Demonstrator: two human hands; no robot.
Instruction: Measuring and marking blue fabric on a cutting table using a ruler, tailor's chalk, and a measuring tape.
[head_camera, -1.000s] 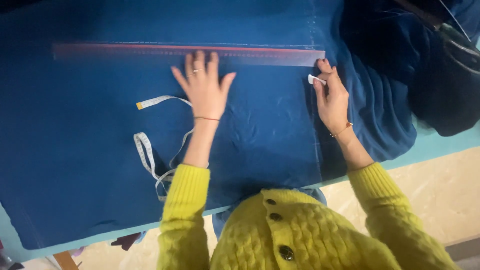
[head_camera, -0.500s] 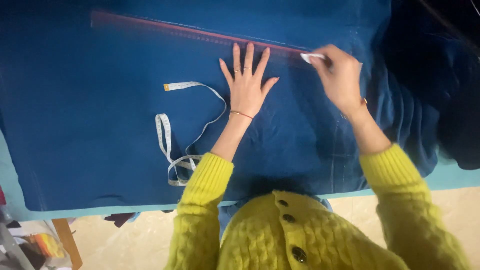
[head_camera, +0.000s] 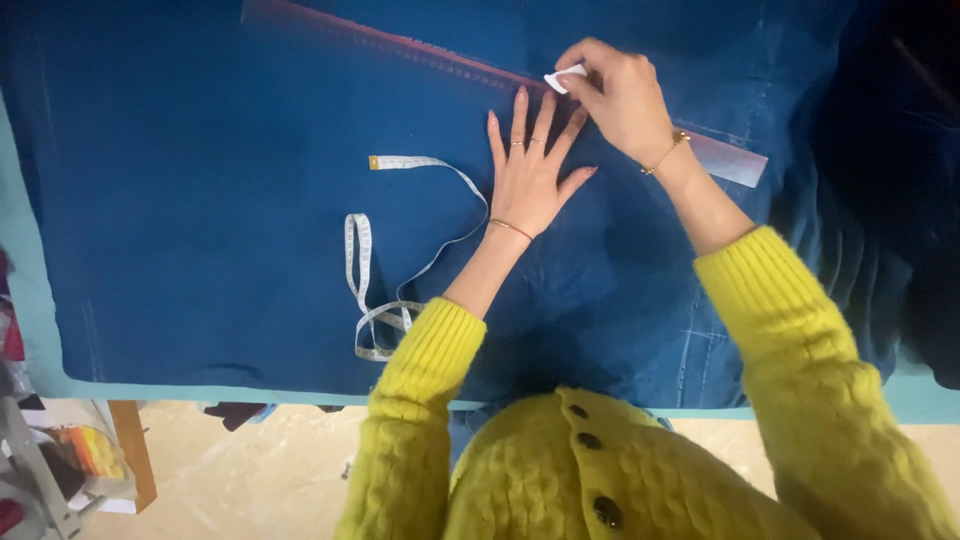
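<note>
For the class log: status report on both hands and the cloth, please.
Left hand flat, fingers spread on dark blue fabric. Right hand pinching small white chalk piece at long clear ruler. White measuring tape loose beside left forearm, clear of the ruler.

One view only, from a camera worn on the head, looking steeply down and slightly forward over a yellow sweater (head_camera: 640, 470) at the bottom edge. Close to the work: blue cloth (head_camera: 200, 200) fills most of the frame, with left hand (head_camera: 530, 175) and right hand (head_camera: 620, 95) near the upper middle. Slightly rotated, so the table edge (head_camera: 180, 392) runs almost level. No second view to compare.
</note>
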